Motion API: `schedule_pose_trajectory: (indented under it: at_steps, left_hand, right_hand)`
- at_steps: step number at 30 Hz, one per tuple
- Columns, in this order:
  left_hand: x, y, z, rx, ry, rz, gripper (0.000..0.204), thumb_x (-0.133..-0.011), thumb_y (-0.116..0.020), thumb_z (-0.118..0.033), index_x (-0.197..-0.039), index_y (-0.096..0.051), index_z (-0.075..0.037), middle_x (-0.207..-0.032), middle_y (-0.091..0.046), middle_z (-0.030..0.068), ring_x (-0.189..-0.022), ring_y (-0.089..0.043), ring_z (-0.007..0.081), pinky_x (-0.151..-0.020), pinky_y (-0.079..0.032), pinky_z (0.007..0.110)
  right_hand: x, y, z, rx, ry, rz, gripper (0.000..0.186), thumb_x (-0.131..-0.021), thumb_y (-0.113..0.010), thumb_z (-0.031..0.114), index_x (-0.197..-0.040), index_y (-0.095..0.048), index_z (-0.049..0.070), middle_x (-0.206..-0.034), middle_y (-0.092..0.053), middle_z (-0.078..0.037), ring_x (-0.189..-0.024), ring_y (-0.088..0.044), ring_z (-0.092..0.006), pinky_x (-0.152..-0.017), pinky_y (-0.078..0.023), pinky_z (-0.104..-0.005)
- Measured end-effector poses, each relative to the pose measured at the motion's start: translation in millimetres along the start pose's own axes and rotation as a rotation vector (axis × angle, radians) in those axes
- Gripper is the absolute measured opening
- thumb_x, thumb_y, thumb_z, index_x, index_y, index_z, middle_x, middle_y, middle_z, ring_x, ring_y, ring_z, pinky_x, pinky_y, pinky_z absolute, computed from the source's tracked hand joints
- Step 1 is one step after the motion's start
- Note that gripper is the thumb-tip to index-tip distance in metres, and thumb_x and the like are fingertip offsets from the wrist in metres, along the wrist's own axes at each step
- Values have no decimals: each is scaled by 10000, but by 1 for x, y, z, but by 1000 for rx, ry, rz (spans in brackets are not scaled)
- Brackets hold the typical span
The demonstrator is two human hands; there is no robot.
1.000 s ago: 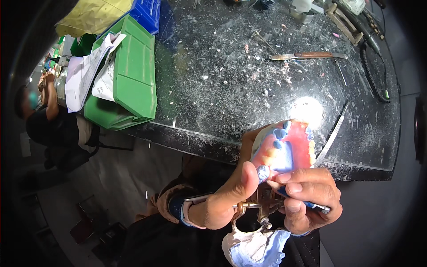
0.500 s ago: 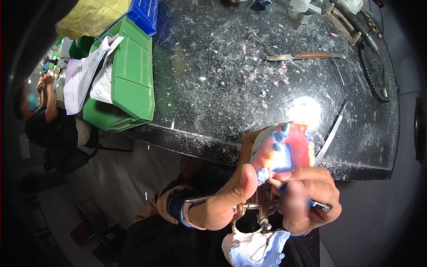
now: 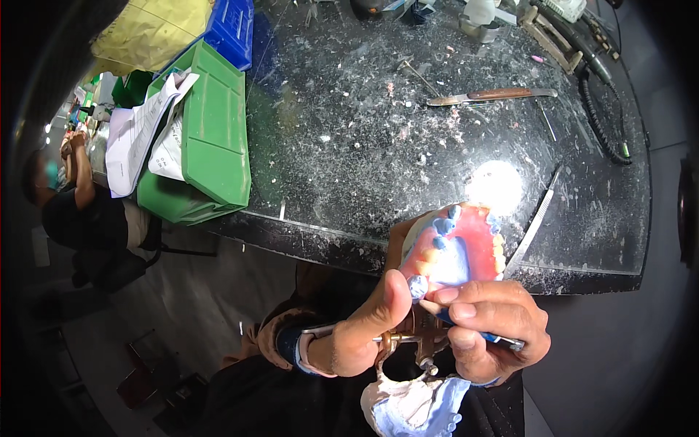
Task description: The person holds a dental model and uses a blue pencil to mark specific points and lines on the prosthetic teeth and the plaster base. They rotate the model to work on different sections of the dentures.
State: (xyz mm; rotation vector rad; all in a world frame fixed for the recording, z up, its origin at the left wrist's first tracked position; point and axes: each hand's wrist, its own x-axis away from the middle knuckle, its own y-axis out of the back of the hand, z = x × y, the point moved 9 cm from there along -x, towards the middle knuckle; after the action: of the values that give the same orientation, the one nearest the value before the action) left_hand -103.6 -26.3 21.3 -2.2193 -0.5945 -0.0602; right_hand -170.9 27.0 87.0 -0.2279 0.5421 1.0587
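Note:
A dental articulator (image 3: 426, 346) is held over the bench's front edge, with my left hand (image 3: 368, 320) closed around it, thumb up beside the model. Its upper part carries a blue-and-white dental cast (image 3: 449, 266) covered with a pink wax denture base (image 3: 477, 244), set with yellowish and blue teeth. A second blue and white cast (image 3: 419, 408) hangs open at the near end. My right hand (image 3: 506, 317) pinches a slim tool with a blue handle and metal end (image 3: 515, 344). The tool's tip is near the wax's near edge; the fingers partly hide it.
On the dusty black bench (image 3: 342, 175) lie a wooden-handled knife (image 3: 502, 95), a metal scalpel-like tool (image 3: 535, 222) and a thin pin-like tool (image 3: 419, 76). Green bin (image 3: 215, 131) with papers stands left, blue bin (image 3: 231, 33) behind. A corded handpiece (image 3: 590, 62) rests far right. Another person (image 3: 80, 197) sits far left.
The articulator and both hands have shifted slightly left in view, along with a small shift of the whole scene. The right fingers have moved a little around the tool, still at the wax edge.

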Motion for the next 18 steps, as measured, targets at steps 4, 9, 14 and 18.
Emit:
schedule_pose_trajectory:
  at_steps: [4, 9, 14, 18]
  left_hand:
    - [2, -5, 4, -65, 92, 39, 765, -831, -294, -581, -1377, -46, -107, -1355, -279, 150, -1185, -394, 253, -969, -333, 402]
    - [-1, -14, 13, 119, 151, 151, 844, -788, -381, -626, -1359, -46, -104, -992, -410, 127, -904, -482, 211, -806, -398, 327]
    - [-6, -11, 7, 27, -16, 143, 934, -768, -540, -528, -1338, 71, -112, -1013, -382, 148, -839, -509, 234, -733, -434, 385]
    - [-4, -8, 5, 58, -52, 78, 983, -748, -631, -422, -1325, 93, -93, -1135, -350, 172, -876, -512, 225, -742, -442, 362]
  right_hand:
    - [6, 6, 1, -152, -15, -75, 292, -708, -630, -89, -981, -537, -42, -960, -576, -194, -885, -612, -286, -704, -539, -296]
    - [31, 43, 4, -159, 120, -419, 145, -851, -457, 81, -959, -413, -6, -937, -448, -152, -915, -581, -309, -757, -539, -307]
    - [27, 54, 0, -86, -36, -482, 134, -834, -545, 97, -831, -491, -25, -794, -465, -131, -720, -576, -216, -790, -522, -429]
    - [25, 52, -2, -103, -88, -370, 95, -809, -567, 33, -830, -508, -39, -823, -479, -153, -805, -599, -275, -779, -523, -436]
